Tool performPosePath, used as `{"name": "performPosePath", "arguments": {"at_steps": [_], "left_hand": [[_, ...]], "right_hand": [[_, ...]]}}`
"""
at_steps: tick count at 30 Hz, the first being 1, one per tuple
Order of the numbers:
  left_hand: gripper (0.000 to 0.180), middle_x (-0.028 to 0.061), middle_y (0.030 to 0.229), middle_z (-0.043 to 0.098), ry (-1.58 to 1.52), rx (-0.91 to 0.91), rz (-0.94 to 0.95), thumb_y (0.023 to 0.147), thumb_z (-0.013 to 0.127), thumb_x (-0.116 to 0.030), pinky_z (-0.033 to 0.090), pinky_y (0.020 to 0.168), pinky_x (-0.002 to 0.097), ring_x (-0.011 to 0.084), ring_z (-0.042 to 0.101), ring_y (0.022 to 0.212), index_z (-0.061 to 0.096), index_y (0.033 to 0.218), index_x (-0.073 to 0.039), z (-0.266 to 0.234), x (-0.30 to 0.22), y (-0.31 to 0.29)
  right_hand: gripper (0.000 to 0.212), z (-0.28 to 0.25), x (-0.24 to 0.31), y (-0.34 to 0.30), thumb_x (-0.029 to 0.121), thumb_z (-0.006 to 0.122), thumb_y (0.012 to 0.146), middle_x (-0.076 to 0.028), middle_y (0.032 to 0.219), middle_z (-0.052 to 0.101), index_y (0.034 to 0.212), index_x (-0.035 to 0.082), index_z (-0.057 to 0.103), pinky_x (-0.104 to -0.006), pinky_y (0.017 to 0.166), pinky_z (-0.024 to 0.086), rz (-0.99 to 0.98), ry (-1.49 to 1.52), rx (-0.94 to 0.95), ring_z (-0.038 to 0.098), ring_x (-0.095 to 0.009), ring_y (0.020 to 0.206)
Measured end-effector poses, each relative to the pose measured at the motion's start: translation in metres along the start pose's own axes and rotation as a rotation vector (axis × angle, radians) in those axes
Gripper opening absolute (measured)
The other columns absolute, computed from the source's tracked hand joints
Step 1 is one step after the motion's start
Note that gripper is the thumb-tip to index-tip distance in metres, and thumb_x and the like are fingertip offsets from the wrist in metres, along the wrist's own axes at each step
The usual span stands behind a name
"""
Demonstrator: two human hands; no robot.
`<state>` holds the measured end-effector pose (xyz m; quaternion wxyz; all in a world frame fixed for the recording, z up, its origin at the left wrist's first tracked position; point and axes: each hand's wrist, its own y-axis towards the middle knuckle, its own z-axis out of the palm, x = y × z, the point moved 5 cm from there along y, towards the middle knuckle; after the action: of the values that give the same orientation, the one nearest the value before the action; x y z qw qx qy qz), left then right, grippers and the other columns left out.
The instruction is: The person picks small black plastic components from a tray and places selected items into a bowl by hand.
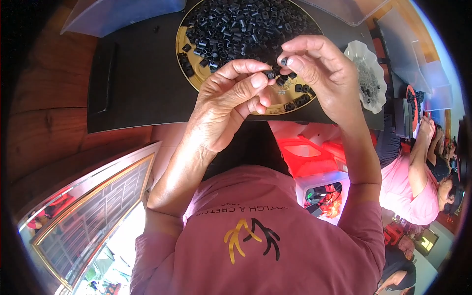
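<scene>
My left hand (pixel 228 96) is closed in a pinch, with a small black plastic piece (pixel 269 74) between thumb and forefinger. Just right of it, my right hand (pixel 324 69) pinches another small dark cylindrical piece (pixel 284 61) at its fingertips. The two pieces are close together but apart. Both hands are above the near part of a round gold tray (pixel 200 78). A heap of short black tube-like pieces (pixel 236 29) covers the tray's far part. Several black pieces (pixel 300 101) lie along its near right rim, under my hands.
The tray rests on a dark tabletop (pixel 137 73). A white scalloped bowl (pixel 376 101) with clear, thin bits stands at the right. Translucent bins (pixel 118 17) edge the far side. Red stools (pixel 307 152) are below the table, and a person in pink (pixel 410 184) works at the right.
</scene>
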<state>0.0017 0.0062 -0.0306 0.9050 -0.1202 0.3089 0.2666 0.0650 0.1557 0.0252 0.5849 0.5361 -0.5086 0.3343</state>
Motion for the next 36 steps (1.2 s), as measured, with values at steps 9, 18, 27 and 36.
{"name": "performPosePath", "arguments": {"at_steps": [9,18,27,36], "left_hand": [[0.018,0.0090,0.096,0.067,0.000,0.010,0.026,0.091,0.065,-0.008,0.054,0.067,0.0239,0.0116,0.063,0.076,0.063,0.109,-0.002,-0.004,-0.001,0.002],[0.019,0.0087,0.094,0.069,0.081,0.023,0.033,0.089,0.067,-0.009,0.054,0.066,0.0238,0.0112,0.064,0.075,0.064,0.108,-0.005,-0.003,-0.006,0.001],[0.020,0.0087,0.091,0.069,0.193,0.014,0.019,0.089,0.068,-0.010,0.055,0.065,0.0232,0.0111,0.065,0.072,0.064,0.107,-0.003,-0.004,-0.007,0.000],[0.019,0.0077,0.089,0.068,0.263,-0.011,0.022,0.089,0.068,-0.010,0.055,0.065,0.0232,0.0113,0.065,0.072,0.064,0.105,-0.001,-0.005,-0.007,0.001]], "right_hand": [[0.015,0.004,0.007,-0.003,0.001,0.062,0.092,-0.007,0.102,0.066,0.106,-0.003,0.062,-0.0243,0.088,0.051,0.056,-0.120,0.068,0.063,-0.011,0.098],[0.015,0.006,0.009,-0.003,0.000,0.062,0.091,-0.007,0.100,0.066,0.106,-0.004,0.063,-0.0241,0.087,0.052,0.072,-0.078,0.103,0.063,-0.011,0.096],[0.014,0.006,0.010,-0.004,0.000,0.062,0.091,-0.006,0.098,0.066,0.105,-0.004,0.063,-0.0230,0.083,0.052,0.102,-0.106,0.134,0.063,-0.009,0.094],[0.013,0.005,0.010,-0.005,0.002,0.061,0.093,-0.005,0.095,0.066,0.104,-0.004,0.063,-0.0219,0.081,0.051,0.149,-0.107,0.133,0.063,-0.009,0.092]]}}
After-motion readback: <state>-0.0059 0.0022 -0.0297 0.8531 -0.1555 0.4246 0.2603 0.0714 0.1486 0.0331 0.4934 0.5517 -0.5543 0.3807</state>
